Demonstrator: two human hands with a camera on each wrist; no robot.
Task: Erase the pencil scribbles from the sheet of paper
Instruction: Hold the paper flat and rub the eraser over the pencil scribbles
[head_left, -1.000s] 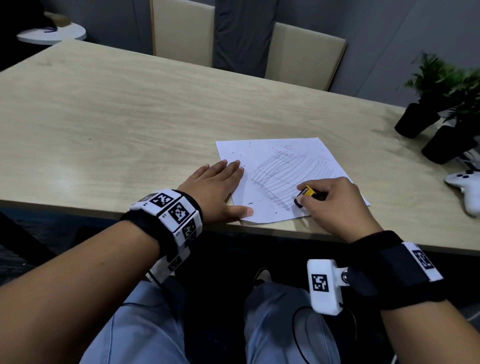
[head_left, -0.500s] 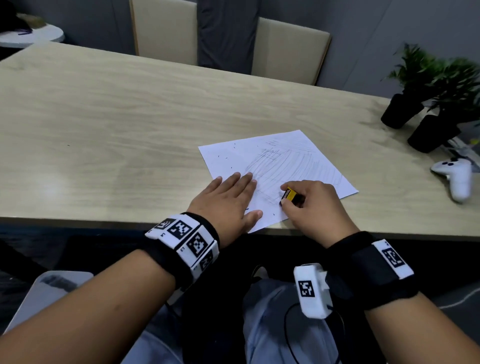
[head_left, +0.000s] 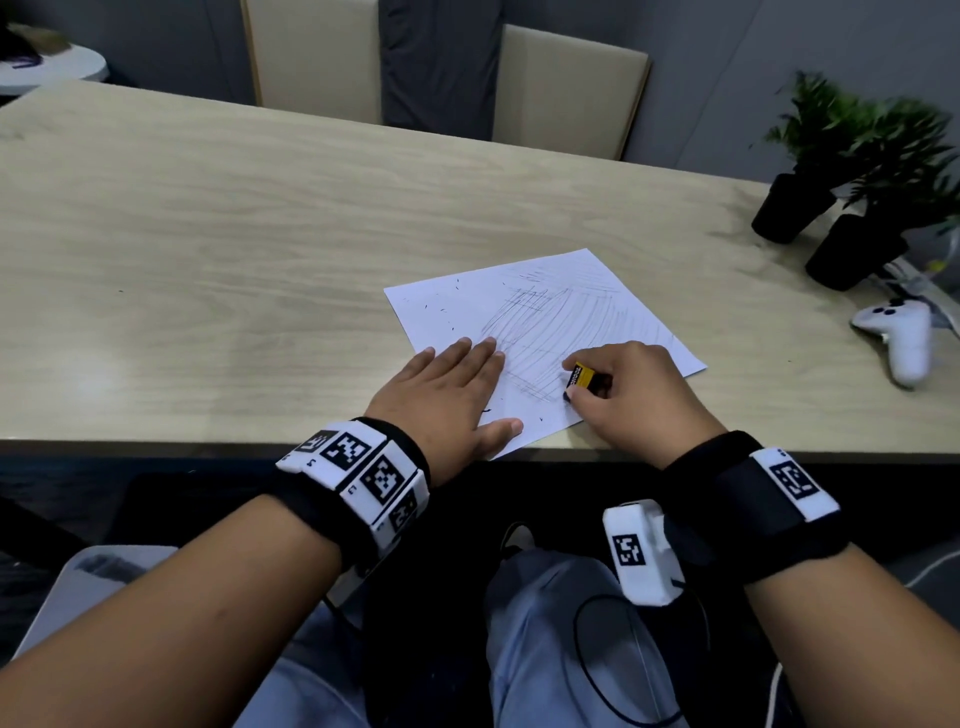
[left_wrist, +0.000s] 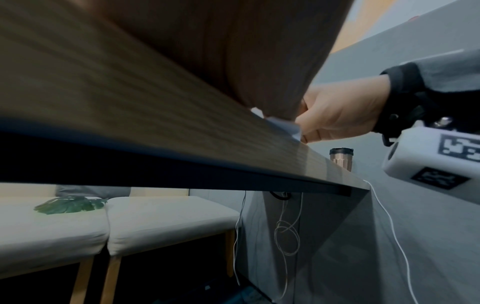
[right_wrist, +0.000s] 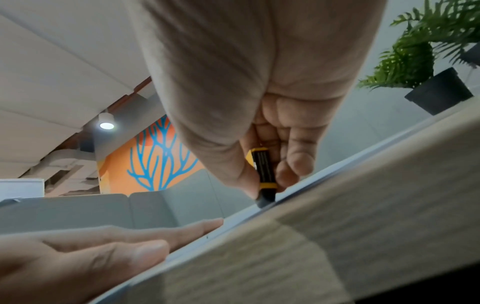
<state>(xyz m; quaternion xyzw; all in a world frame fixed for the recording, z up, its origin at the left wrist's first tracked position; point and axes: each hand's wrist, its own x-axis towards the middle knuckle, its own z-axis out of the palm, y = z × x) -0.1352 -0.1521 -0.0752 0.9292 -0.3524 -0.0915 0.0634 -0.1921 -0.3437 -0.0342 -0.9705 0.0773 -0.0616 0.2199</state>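
A white sheet of paper (head_left: 550, 317) lies near the front edge of the wooden table (head_left: 234, 234), covered with grey pencil scribbles (head_left: 545, 332) and dotted with dark crumbs. My left hand (head_left: 452, 395) lies flat on the sheet's left part, fingers straight, pressing it down. My right hand (head_left: 623, 395) pinches a small eraser in a yellow and black sleeve (head_left: 581, 376), its dark tip down on the paper at the scribbles' lower right. In the right wrist view the eraser (right_wrist: 263, 174) stands tilted with its tip on the paper edge (right_wrist: 298, 185).
Two potted plants in black pots (head_left: 810, 208) stand at the table's right back. A white game controller (head_left: 901, 343) lies at the right. Two beige chairs (head_left: 566, 88) face me across the table. A tumbler (left_wrist: 341, 158) stands further along the table's edge.
The sheet has turned anticlockwise under my hands and the scribbles look fainter. My right hand has rubbed the eraser left and back across the lower scribbles. My left hand moved further onto the paper.
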